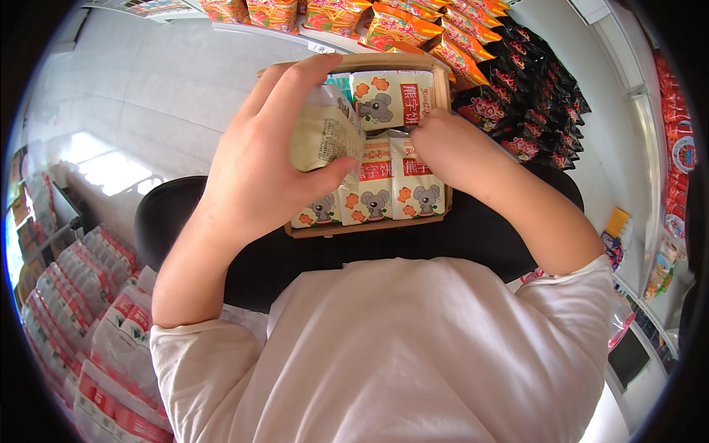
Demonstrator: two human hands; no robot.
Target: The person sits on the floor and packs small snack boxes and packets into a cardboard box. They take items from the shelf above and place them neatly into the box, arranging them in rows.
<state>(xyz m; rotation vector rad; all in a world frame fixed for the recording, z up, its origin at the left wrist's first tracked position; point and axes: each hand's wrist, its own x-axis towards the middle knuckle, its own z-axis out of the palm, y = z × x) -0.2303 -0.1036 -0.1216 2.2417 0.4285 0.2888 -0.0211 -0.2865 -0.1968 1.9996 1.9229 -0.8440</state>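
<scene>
An open cardboard box (442, 88) holds several cream biscuit packets (372, 207) printed with a grey koala and a red band. Over the box's left side, my left hand (277, 144) grips a cream biscuit packet (324, 135) between thumb and fingers, its back with small print turned up. My right hand (443, 145) reaches into the box at the right, its fingers against the packets between the upper one and the lower row. The fingertips are hidden, so whether they hold a packet cannot be told.
Orange snack bags (399, 27) stand in rows behind the box, with black snack bags (515, 99) at the right. A black stool seat (310, 271) is under the box. Shrink-wrapped bottle packs (124, 321) are stacked at lower left. Red packets (670, 144) hang at the far right.
</scene>
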